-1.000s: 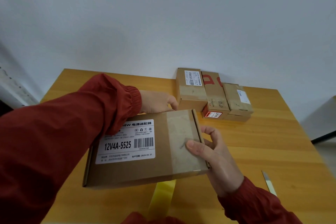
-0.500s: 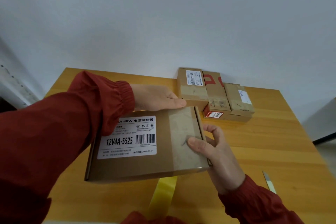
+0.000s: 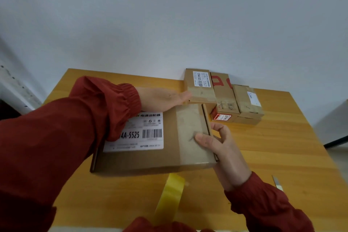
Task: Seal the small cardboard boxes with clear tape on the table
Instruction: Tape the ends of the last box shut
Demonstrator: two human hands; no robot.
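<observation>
Now the flat cardboard box [image 3: 150,156] lies on the counter [image 3: 282,137], a strip of clear tape [image 3: 190,130] already across its right end. The right grip [image 3: 224,149] pinches that end, thumb on the tape, fingers round the edge; the left grip [image 3: 160,100] rests flat, fingers straight, on the far edge. I judge the tape is being smoothed; next the tape roll [image 3: 171,194] must be taken for another seam.

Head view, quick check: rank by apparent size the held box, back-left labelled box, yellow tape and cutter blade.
1. held box, clearly largest, though also nearest.
2. back-left labelled box and yellow tape: these look alike; the tape is nearer and partly cut off, so unranked.
3. cutter blade, smallest.
</observation>
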